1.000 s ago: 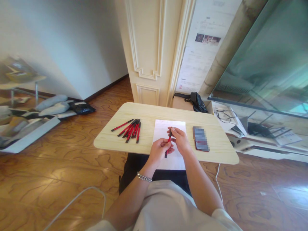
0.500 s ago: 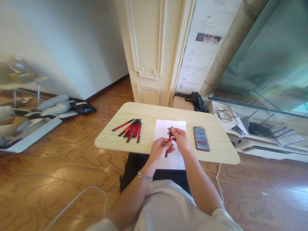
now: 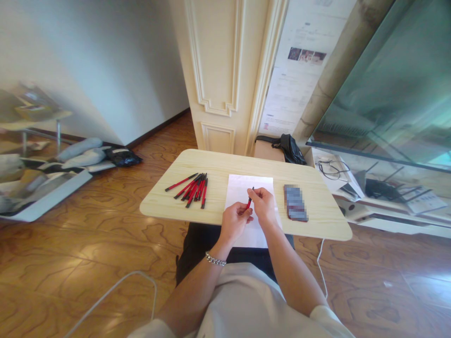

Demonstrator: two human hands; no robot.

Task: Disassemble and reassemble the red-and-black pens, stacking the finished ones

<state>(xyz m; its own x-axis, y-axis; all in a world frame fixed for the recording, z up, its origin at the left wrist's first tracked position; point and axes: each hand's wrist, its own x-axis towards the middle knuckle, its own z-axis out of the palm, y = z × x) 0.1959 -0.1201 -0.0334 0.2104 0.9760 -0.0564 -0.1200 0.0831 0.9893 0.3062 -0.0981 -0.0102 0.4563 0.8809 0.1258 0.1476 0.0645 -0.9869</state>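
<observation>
My left hand and my right hand are both closed round one red and black pen, held tilted over a white sheet of paper. The left hand grips the pen's lower part, the right pinches its upper part near the tip. The sheet lies at the near middle of a small light wooden table. A bunch of several red and black pens lies on the table to the left of the sheet.
A phone lies flat on the table right of the sheet. Behind the table stands a cream panelled pillar with a black bag beside it. A low shelf with cables is at the right; cushions and bags lie on the wooden floor at the left.
The pen has slid deeper into my left hand, so its lower end no longer shows below the fingers. Both hands stay over the paper.
</observation>
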